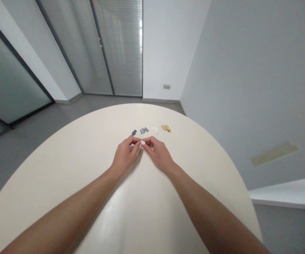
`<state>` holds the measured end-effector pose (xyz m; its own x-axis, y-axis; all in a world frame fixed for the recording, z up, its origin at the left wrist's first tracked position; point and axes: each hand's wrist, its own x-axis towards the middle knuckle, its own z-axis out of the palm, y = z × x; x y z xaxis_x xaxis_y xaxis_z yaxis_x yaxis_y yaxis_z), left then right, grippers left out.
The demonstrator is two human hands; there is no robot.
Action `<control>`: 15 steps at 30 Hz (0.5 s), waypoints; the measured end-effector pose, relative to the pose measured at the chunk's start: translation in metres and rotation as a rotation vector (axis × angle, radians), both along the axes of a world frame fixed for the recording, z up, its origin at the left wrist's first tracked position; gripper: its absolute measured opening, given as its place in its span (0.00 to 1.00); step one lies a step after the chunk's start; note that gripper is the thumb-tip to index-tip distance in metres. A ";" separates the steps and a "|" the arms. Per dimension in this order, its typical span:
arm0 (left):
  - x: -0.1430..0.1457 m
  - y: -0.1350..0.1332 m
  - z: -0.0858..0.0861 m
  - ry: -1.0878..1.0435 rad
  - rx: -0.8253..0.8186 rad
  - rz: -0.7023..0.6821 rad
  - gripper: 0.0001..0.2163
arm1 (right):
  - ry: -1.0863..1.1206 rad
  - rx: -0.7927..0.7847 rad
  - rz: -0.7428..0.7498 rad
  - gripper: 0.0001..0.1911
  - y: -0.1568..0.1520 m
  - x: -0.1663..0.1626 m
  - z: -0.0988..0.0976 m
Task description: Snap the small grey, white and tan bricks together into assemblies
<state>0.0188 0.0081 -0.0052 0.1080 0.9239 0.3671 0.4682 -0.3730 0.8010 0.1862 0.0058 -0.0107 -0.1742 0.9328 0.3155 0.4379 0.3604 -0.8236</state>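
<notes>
We pinch tiny white plastic piece [143,142] in left grip [125,154] and right grip [158,153], both closed; seems light, stiff, best held by edges.

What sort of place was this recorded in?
Probably an office meeting room: a large round table, glass partition walls with slatted blinds, and a small wall socket.

Even, bright indoor light fills the room. Glare streaks the round tabletop [115,211] near its lower edge, and a soft shadow [102,208] runs beside the left forearm [62,220]. Wide-angle distortion bows the walls [247,88] at the frame's edges; small pieces [155,129] look slightly blurred.
</notes>
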 end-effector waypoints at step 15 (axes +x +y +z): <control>0.000 -0.002 0.002 -0.015 -0.045 -0.012 0.09 | 0.008 -0.037 0.012 0.13 -0.001 0.000 0.000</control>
